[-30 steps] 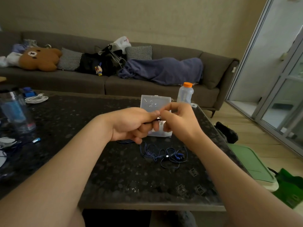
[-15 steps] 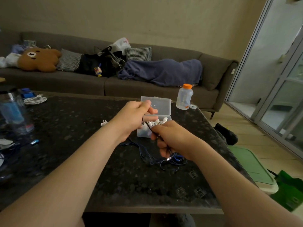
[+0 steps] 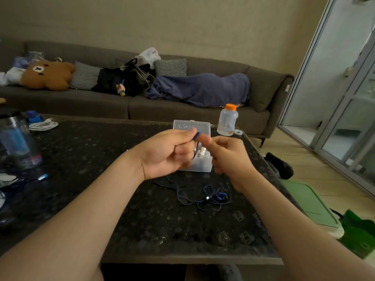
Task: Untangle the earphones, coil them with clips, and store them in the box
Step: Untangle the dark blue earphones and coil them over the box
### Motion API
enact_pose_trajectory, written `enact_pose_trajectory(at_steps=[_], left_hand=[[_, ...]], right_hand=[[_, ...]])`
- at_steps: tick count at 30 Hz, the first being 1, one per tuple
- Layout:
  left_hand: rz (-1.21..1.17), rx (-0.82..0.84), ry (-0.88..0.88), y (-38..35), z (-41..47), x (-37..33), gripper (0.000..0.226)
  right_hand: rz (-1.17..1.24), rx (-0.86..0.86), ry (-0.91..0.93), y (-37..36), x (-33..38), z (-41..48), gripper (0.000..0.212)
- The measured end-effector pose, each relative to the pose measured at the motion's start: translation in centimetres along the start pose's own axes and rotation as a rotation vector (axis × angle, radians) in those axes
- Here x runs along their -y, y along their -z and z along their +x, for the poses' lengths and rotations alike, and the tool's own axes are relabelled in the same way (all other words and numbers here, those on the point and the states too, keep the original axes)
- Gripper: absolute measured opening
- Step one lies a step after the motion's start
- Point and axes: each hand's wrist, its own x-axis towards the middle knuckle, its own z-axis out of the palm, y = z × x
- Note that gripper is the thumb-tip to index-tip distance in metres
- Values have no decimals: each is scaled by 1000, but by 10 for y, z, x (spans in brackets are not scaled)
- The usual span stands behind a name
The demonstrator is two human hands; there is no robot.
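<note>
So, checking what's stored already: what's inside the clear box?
Inside the clear box, white earphones show. The left hand and right hand, holding the blue earphones by the cable, cover the rest of its interior.

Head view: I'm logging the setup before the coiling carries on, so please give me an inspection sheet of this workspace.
Surface: dark speckled table.
Job's things: blue earphones loose on the table; clear box open, white earphones inside.
Clutter: orange-capped bottle; tumbler.
Hands: left hand has the cord wound on its forefinger; right hand seems to pinch it alongside.
Cables: white cable coil; blue-tipped lead.
Surroundings: grey sofa, bear cushion, blue blanket, glass doors.
</note>
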Motion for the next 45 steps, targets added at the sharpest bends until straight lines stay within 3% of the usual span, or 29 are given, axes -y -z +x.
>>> enact_pose_trajectory(at_steps=[3,5,7,10,13,17,19,22,26,28,32,35,37,39,42,45], left_hand=[[-208,-111,-67,-4,0,-4,33],[-191,-185,-96,-2,1,-4,32],[-13,-282,-118,-1,3,-2,34],[509,-497,-188,8,10,9,37],[836,-454,-164,15,11,17,38],[663,-333,26,2,7,10,45],[461,-204,113,1,4,5,48],[150,-1,95,3,-1,3,42],[-154,-95,-70,-3,4,-1,35],[-130,-217,-87,-3,6,0,33],[178,-378,-48,1,12,7,34],[601,-465,-107,10,15,16,38],[798,-416,-109,15,15,20,40],[799,-344,-28,12,15,21,42],[605,-266,67,4,17,19,47],[410,-189,141,2,14,16,44]], right_hand=[[-20,210,-86,-4,-1,-3,33],[-67,286,-114,-7,2,-5,27],[-153,343,-127,-10,6,-7,23],[-261,462,-117,-13,11,-13,33],[-43,363,2,-14,21,-15,35],[359,94,14,-11,26,-11,34],[397,-17,-20,-7,22,-6,29],[55,-149,17,-2,9,3,31],[-212,37,-45,-8,1,1,41],[-327,157,-102,-14,2,-3,45],[-434,270,-143,-25,5,-6,40],[-294,327,-171,-25,11,-12,38],[-107,291,-130,-22,17,-16,32],[78,171,-88,-19,21,-16,29],[244,4,-99,-18,19,-11,27],[73,-155,-23,-14,6,-2,34]])
